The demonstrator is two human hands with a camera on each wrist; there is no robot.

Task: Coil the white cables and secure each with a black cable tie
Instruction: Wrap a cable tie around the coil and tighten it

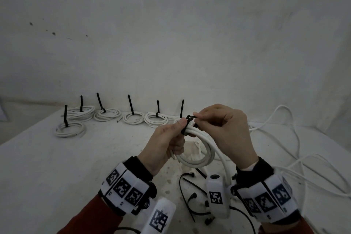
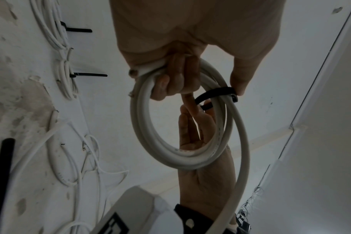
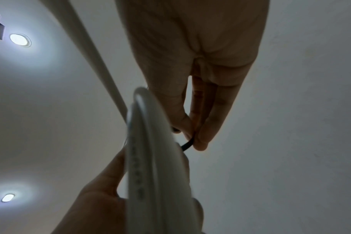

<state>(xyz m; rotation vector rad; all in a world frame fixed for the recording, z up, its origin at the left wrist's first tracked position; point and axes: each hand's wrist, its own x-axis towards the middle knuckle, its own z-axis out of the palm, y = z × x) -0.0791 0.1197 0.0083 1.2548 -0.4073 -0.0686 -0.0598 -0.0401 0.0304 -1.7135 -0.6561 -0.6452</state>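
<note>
- Nearest to me, loose black cable ties (image 1: pixel 187 194) lie on the white table (image 1: pixel 57 167) between my two wrists.
- My left hand (image 1: pixel 165 142) is curled round the coiled white cable (image 1: pixel 197 157), held up off the table; from the left wrist I see its fingers (image 2: pixel 176 82) hooked through the loop and the thumb on top.
- A black cable tie (image 1: pixel 189 119) wraps the top of that coil; in the left wrist view its band (image 2: pixel 214 93) crosses all the strands.
- My right hand (image 1: pixel 226 131) pinches the tie between thumb and forefinger; the right wrist view shows the fingertips (image 3: pixel 200 142) closed on a black strip.
- One free end of the coil trails down past my right wrist.
- To the right, loose white cables (image 1: pixel 284 125) sprawl over the table.
- Farthest off, finished coils (image 1: pixel 133 118) sit in a row near the wall (image 1: pixel 171 34), each tie's tail upright.
</note>
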